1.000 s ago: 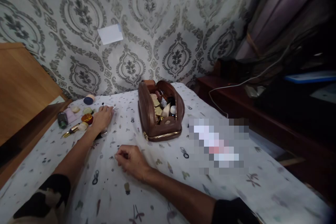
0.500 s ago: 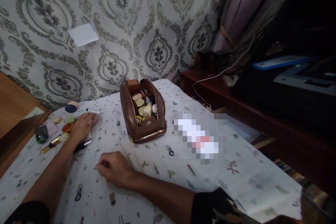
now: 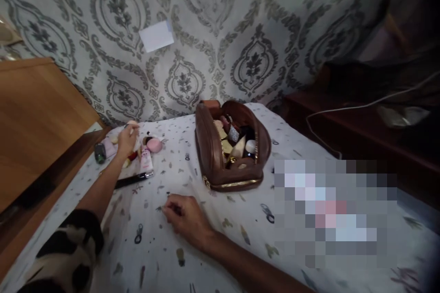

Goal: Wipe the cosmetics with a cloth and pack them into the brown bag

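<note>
At the far left of the table, my left hand [image 3: 127,141] has its fingers closed around a small round jar [image 3: 131,123], mostly hidden behind them. Cosmetics lie about that hand: a dark green bottle [image 3: 100,153], a pink round piece [image 3: 154,145], a white and pink tube [image 3: 146,160] and a black pen-like stick [image 3: 134,179]. My right hand [image 3: 187,219] rests on the cloth, its fingers loosely curled with nothing visible in them. Beyond it and to its right stands a brown cosmetic bag [image 3: 209,155], unzipped and filled with small containers.
A white cloth with printed plants [image 3: 165,247] covers the table. Patterned wallpaper [image 3: 185,78] rises behind, with a white paper [image 3: 157,36] on it. A wooden panel [image 3: 44,105] borders the left. Pixels blur an object at the right; a white cable [image 3: 364,107] hangs behind.
My view has turned left. My left hand has moved from over the cosmetics to the round jar at the back. My right hand keeps its curled pose near the bag.
</note>
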The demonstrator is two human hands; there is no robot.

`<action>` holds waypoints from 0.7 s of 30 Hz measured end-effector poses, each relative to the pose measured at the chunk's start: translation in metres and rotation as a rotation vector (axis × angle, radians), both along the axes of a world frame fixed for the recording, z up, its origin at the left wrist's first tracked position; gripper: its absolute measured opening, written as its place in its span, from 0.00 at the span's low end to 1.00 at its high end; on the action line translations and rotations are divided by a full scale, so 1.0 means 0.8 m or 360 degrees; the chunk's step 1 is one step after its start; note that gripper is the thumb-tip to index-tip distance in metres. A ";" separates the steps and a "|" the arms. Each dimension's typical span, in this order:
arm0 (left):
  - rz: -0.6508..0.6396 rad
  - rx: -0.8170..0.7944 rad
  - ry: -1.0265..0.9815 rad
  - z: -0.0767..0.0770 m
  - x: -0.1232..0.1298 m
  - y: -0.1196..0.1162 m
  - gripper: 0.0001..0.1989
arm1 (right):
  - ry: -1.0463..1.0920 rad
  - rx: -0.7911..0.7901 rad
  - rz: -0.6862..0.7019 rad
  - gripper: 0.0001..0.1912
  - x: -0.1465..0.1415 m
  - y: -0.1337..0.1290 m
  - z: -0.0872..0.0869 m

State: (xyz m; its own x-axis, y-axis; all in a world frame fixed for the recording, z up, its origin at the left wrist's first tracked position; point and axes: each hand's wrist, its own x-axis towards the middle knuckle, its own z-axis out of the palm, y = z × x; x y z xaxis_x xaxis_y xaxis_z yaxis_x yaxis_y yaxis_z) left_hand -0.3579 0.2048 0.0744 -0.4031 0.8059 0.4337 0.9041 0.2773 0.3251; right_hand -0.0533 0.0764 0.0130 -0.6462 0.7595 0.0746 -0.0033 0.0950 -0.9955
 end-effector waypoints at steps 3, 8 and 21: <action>0.0367 0.0020 -0.0027 0.019 -0.042 0.024 0.17 | 0.0009 -0.0034 0.0027 0.09 0.000 -0.001 0.000; 0.0588 -0.0076 -0.0124 0.011 -0.089 0.067 0.20 | -0.0038 -0.0078 0.0033 0.08 -0.001 -0.001 -0.002; 0.0407 -0.0023 -0.0503 -0.005 -0.113 0.091 0.26 | -0.0118 -0.0158 0.0051 0.09 0.000 0.003 -0.006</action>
